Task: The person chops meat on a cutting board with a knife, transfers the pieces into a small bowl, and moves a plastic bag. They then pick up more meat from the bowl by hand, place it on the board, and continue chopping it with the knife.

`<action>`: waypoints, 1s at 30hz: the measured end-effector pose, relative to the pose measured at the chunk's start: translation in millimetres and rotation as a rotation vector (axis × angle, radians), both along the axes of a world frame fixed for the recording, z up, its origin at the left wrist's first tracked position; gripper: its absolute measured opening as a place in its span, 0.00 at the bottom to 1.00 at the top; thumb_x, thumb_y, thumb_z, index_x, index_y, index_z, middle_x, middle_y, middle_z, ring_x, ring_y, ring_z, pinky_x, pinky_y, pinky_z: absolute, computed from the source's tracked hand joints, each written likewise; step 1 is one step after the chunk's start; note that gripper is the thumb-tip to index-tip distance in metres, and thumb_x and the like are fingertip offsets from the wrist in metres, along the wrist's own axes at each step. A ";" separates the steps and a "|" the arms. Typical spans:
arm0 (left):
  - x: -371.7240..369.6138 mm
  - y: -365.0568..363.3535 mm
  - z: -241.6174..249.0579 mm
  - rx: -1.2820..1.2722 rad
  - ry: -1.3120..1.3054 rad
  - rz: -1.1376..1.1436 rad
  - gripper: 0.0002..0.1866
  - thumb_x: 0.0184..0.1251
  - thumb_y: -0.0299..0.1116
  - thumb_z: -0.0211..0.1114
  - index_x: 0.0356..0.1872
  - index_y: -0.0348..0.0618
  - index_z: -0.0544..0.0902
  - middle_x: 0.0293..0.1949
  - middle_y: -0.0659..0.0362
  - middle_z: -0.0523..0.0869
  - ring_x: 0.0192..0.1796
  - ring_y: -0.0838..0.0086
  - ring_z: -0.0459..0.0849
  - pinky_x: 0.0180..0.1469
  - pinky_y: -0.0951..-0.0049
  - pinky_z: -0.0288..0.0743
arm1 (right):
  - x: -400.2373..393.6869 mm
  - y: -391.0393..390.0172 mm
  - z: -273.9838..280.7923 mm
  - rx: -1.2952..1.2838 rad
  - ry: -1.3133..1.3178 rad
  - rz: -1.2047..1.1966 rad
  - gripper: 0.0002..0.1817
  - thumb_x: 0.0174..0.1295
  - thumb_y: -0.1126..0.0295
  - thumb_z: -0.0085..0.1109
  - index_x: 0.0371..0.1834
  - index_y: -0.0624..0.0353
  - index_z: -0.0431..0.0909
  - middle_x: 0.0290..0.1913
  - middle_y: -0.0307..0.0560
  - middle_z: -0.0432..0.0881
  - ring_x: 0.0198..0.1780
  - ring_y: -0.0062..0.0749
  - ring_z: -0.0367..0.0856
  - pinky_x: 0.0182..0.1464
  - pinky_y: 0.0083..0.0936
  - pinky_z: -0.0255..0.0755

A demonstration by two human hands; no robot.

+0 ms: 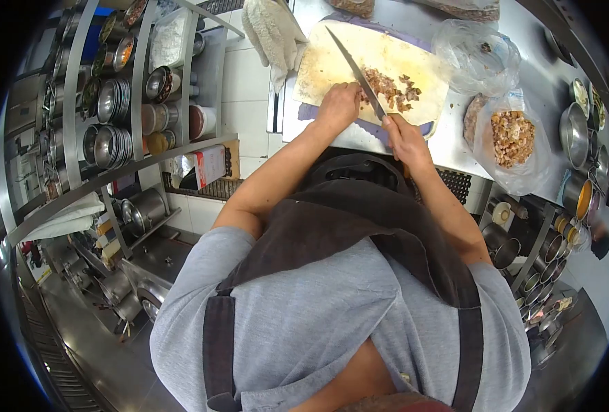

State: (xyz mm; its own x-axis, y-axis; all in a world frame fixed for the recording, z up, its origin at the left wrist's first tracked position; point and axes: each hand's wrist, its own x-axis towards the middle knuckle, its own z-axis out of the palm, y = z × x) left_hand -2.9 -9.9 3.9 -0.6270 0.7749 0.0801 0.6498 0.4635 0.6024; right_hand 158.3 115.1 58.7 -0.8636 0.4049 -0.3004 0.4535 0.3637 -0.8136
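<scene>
My right hand is wrapped round the handle of a long kitchen knife. Its blade slants away to the upper left across a worn, cream-coloured cutting board. To the left of the blade, my left hand is closed, with fingers curled against the meat by the blade; most of what they hold is hidden. Chopped brown meat lies in small pieces on the board, mainly to the right of the knife. Beneath the board a purple cloth shows at its edges.
An open plastic bag of diced meat stands right of the board, below a crumpled clear bag. A pale towel hangs at the table's left corner. Metal bowls line the right side; shelves with steel bowls stand left.
</scene>
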 end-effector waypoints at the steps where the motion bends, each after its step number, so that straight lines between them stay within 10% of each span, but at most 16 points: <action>1: -2.1 5.8 1.1 0.028 -0.074 0.034 0.12 0.57 0.23 0.63 0.44 0.37 0.83 0.40 0.45 0.86 0.44 0.51 0.84 0.50 0.55 0.77 | 4.4 4.2 18.6 -0.100 -0.064 -0.067 0.19 0.74 0.54 0.48 0.43 0.60 0.78 0.22 0.55 0.79 0.21 0.46 0.78 0.26 0.38 0.71; 3: -4.6 13.9 11.5 0.180 -0.038 0.030 0.12 0.57 0.21 0.61 0.44 0.36 0.83 0.40 0.45 0.86 0.44 0.52 0.84 0.50 0.55 0.78 | 12.2 11.5 29.7 -0.280 -0.093 -0.201 0.20 0.72 0.53 0.52 0.42 0.62 0.77 0.17 0.41 0.73 0.15 0.22 0.71 0.19 0.24 0.64; 9: 12.5 31.9 68.9 0.410 0.129 -0.399 0.27 0.51 0.14 0.55 0.58 0.35 0.75 0.60 0.45 0.76 0.64 0.48 0.73 0.66 0.55 0.69 | 14.1 23.9 50.2 -0.616 0.018 -0.324 0.15 0.67 0.60 0.61 0.39 0.63 0.74 0.18 0.40 0.73 0.12 0.24 0.69 0.16 0.22 0.64; 14: 5.8 29.3 20.2 0.239 0.240 -0.302 0.25 0.55 0.20 0.57 0.59 0.30 0.74 0.62 0.41 0.73 0.68 0.48 0.69 0.70 0.53 0.64 | 36.4 30.6 50.1 -0.735 0.078 -0.395 0.13 0.65 0.63 0.62 0.40 0.62 0.75 0.18 0.40 0.74 0.12 0.25 0.70 0.16 0.21 0.64; 16: -7.0 17.6 15.4 0.239 0.183 -0.154 0.23 0.60 0.23 0.57 0.58 0.28 0.74 0.62 0.39 0.73 0.67 0.48 0.70 0.69 0.54 0.65 | 57.0 35.3 39.8 -0.549 -0.013 -0.353 0.13 0.64 0.63 0.63 0.41 0.62 0.75 0.19 0.40 0.75 0.13 0.22 0.71 0.15 0.19 0.63; 20: -29.1 2.0 14.8 0.192 0.126 -0.067 0.22 0.62 0.25 0.60 0.58 0.27 0.74 0.61 0.38 0.73 0.65 0.46 0.72 0.67 0.56 0.68 | 110.1 28.4 15.2 0.339 -0.050 -0.218 0.18 0.62 0.59 0.64 0.46 0.62 0.77 0.27 0.61 0.82 0.26 0.56 0.82 0.30 0.42 0.75; 30: -30.4 28.4 -14.2 0.317 0.129 -0.236 0.22 0.65 0.30 0.62 0.56 0.28 0.74 0.59 0.38 0.73 0.63 0.41 0.70 0.65 0.50 0.64 | 91.4 -41.2 -3.2 0.395 -0.220 -0.259 0.19 0.61 0.57 0.63 0.51 0.57 0.78 0.31 0.64 0.83 0.37 0.62 0.82 0.41 0.52 0.75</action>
